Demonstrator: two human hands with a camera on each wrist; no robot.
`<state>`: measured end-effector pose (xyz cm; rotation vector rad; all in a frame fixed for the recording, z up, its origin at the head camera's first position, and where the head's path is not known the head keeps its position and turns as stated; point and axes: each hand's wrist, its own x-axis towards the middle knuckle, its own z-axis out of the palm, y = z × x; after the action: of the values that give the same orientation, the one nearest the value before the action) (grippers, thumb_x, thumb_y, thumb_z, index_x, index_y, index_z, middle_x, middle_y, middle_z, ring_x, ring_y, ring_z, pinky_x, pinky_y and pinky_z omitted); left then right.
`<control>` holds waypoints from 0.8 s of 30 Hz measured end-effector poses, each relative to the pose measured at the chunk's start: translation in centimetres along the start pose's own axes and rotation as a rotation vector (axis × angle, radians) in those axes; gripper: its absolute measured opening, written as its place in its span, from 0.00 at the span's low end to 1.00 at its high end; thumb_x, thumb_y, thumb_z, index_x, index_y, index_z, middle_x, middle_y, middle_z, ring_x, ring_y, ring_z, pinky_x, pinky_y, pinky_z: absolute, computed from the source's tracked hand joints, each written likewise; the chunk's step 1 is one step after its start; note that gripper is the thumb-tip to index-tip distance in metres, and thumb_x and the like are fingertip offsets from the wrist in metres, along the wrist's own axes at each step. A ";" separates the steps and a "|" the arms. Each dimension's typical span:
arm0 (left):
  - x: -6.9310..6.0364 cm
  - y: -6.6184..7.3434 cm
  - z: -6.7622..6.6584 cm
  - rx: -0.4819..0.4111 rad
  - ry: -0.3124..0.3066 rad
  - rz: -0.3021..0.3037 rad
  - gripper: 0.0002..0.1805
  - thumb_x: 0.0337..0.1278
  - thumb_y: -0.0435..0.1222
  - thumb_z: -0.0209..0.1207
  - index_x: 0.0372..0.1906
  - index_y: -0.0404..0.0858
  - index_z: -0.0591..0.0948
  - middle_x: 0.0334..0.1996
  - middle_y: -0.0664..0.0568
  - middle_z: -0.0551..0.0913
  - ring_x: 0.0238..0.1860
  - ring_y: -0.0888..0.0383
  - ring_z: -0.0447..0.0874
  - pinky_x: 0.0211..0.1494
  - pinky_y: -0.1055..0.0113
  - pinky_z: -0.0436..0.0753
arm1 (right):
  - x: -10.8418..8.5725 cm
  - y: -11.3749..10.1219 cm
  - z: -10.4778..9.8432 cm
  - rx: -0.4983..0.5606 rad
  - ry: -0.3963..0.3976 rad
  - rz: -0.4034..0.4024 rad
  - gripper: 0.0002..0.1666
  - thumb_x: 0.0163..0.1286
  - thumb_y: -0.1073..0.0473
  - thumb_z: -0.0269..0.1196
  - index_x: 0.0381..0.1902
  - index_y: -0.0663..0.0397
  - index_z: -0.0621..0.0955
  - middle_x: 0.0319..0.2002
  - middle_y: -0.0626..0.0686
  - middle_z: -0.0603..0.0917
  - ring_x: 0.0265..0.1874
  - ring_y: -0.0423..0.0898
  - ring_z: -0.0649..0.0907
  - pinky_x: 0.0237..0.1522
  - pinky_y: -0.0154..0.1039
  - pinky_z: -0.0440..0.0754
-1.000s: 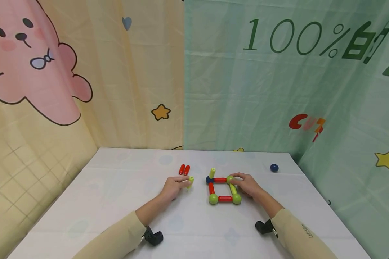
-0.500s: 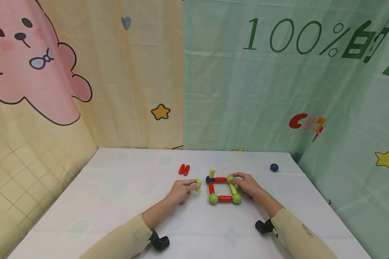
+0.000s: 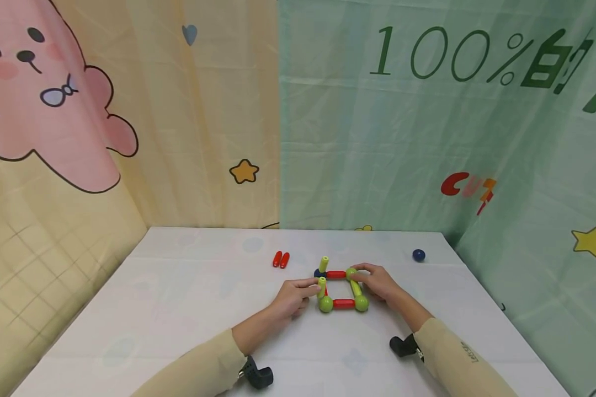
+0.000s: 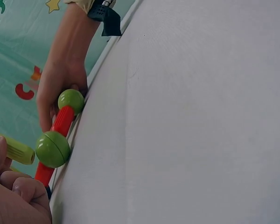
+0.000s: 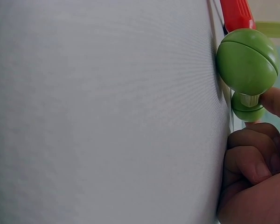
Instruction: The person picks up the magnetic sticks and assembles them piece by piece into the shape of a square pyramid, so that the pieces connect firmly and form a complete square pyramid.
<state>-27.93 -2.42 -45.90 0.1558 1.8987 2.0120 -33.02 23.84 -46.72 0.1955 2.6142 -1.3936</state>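
Note:
My left hand (image 3: 293, 298) pinches a yellow-green rod (image 3: 322, 286) between thumb and fingers. The rod stands near-upright over the near-left green ball (image 3: 325, 304) of a four-sided frame of magnetic rods and balls. In the left wrist view its lower end is right by that green ball (image 4: 52, 149); contact cannot be told. My right hand (image 3: 379, 280) holds the frame's far-right green ball (image 3: 350, 273) with thumb and index finger. A dark blue ball (image 3: 318, 274) forms the far-left corner, under another upright yellow-green rod (image 3: 324, 263). The left red rod is mostly hidden.
Two loose red rods (image 3: 280, 259) lie side by side behind my left hand. A loose dark blue ball (image 3: 419, 255) sits at the table's far right. The white table (image 3: 203, 309) meets printed curtains at the back and sides.
My left hand has carried the yellow-green rod rightward, from beside the red rods to the frame's near-left ball. The right hand stays at the far-right ball.

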 end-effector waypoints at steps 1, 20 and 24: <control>0.0 0.0 0.2 -0.003 -0.005 0.002 0.25 0.64 0.39 0.65 0.65 0.39 0.80 0.21 0.59 0.67 0.14 0.63 0.51 0.18 0.73 0.54 | 0.0 0.0 0.0 0.000 0.002 -0.001 0.27 0.69 0.43 0.65 0.62 0.45 0.80 0.16 0.46 0.63 0.13 0.44 0.62 0.19 0.35 0.61; 0.4 -0.6 1.8 0.239 0.074 0.080 0.16 0.51 0.34 0.73 0.47 0.36 0.87 0.22 0.57 0.72 0.25 0.61 0.67 0.27 0.71 0.66 | -0.3 -0.1 -0.1 0.004 -0.002 -0.027 0.28 0.69 0.43 0.65 0.63 0.46 0.80 0.16 0.45 0.63 0.13 0.43 0.62 0.19 0.35 0.61; 0.3 -0.8 2.0 0.315 0.083 0.091 0.13 0.49 0.35 0.74 0.41 0.38 0.86 0.24 0.55 0.73 0.30 0.59 0.69 0.30 0.70 0.67 | -0.3 -0.1 0.0 0.007 -0.009 -0.037 0.29 0.69 0.44 0.65 0.66 0.42 0.78 0.17 0.45 0.63 0.13 0.43 0.61 0.19 0.35 0.62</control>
<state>-27.42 -0.43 -46.61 0.2472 2.2912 1.7860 -32.71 23.84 -46.59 0.1422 2.6184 -1.4123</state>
